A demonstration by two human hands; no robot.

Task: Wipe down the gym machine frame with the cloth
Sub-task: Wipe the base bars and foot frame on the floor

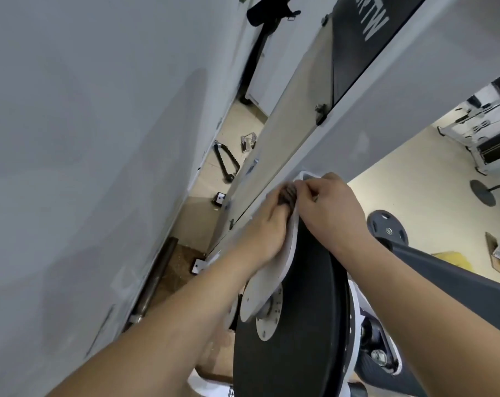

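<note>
The gym machine's white frame (392, 90) rises at a slant from the middle of the view to the top right. A dark striped cloth (288, 195) is bunched between both hands against the frame's lower edge, mostly hidden. My left hand (267, 229) grips the cloth from below. My right hand (332, 207) pinches it from above. Under the hands sit a white cam plate (267, 285) and a large black round disc (294, 325).
A white wall (85, 138) fills the left. On the floor behind the machine lie a black rope handle (225, 161) and metal handles (248, 141). At right are a weight plate (388, 229), a stand base (482, 193) and a rack (486, 130).
</note>
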